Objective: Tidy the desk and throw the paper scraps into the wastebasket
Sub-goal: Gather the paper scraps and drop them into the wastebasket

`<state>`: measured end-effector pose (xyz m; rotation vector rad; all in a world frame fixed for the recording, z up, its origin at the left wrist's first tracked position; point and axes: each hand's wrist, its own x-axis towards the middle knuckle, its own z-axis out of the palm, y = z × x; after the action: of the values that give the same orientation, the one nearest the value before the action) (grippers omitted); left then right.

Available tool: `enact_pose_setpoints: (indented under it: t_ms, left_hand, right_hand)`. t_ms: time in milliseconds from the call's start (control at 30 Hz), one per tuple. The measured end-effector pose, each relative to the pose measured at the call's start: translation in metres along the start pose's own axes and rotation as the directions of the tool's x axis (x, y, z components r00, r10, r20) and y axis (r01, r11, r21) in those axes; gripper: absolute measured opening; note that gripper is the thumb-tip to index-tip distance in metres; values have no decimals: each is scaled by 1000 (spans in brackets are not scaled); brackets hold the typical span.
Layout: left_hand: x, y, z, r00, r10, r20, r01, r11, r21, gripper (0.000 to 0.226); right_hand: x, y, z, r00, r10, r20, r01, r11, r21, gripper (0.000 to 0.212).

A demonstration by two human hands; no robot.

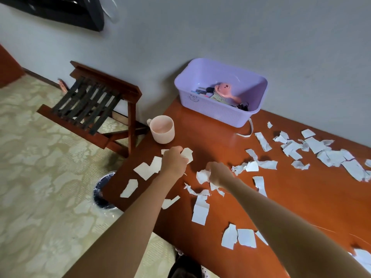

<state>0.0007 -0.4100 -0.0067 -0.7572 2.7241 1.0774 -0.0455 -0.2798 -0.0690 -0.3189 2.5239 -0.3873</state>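
Observation:
Several torn white paper scraps (pixel 200 212) lie scattered over the reddish-brown desk (pixel 230 197), densest at the far right (pixel 331 155). My left hand (pixel 174 160) is closed around a cream scrap (pixel 187 154) near the desk's left end. My right hand (pixel 218 174) grips a crumpled white scrap (pixel 202 176) just right of it. The wastebasket (pixel 102 190), dark with a clear liner, stands on the floor under the desk's left corner, partly hidden by the desk.
A pale pink mug (pixel 162 129) stands near the desk's left end. A purple basket (pixel 220 91) with a pink hairbrush and small items sits against the wall. A wooden folding rack (pixel 94 105) stands on the patterned floor to the left.

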Motion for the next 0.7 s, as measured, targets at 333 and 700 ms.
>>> enact_pose_setpoints:
  t_ms: [333, 700]
  left_hand:
    - [-15, -16, -9, 999, -48, -3, 48, 998, -50, 36]
    - [-21, -41, -80, 969, -194, -151, 144, 947, -287, 43]
  right_hand:
    - [-20, 8, -18, 982, 90, -165, -52, 973, 223, 24]
    - [-58, -98, -41, 940, -40, -338, 187, 889, 417, 28]
